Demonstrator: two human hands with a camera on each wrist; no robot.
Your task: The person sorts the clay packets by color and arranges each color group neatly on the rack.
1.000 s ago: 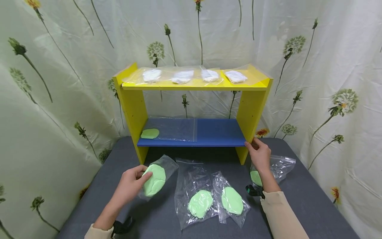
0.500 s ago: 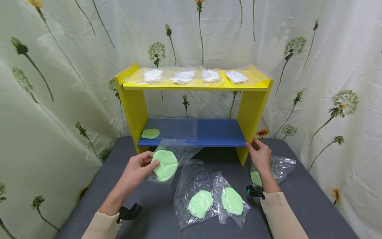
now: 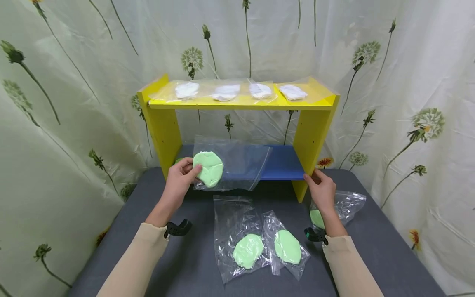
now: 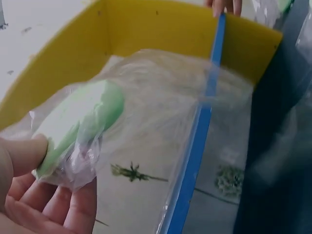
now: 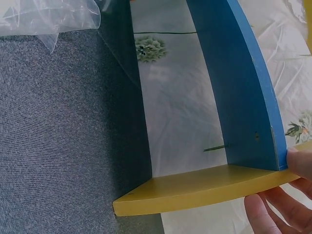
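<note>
My left hand (image 3: 179,177) pinches a clear zip bag holding a flattened lump of green clay (image 3: 209,169), thumb in front and fingers behind. The bag hangs out to the right, in front of the blue shelf board (image 3: 285,163). In the left wrist view, the green lump (image 4: 83,122) lies inside the crumpled plastic between thumb and fingers. My right hand (image 3: 322,192) grips the yellow side panel (image 3: 311,140) of the small shelf, its thumb at the end of the blue board. A second green lump (image 3: 178,161) on that board is mostly hidden by the left hand.
Several bagged white lumps (image 3: 187,90) lie along the yellow top board (image 3: 237,106). On the dark table (image 3: 193,264) are two bagged green lumps (image 3: 248,251) in front of the shelf. Another bag (image 3: 346,206) lies beside the right forearm. A flowered curtain (image 3: 408,82) hangs behind.
My left hand has lifted the bagged green clay up and slightly right, from above the table to the front of the blue board. The right hand stays on the side panel.
</note>
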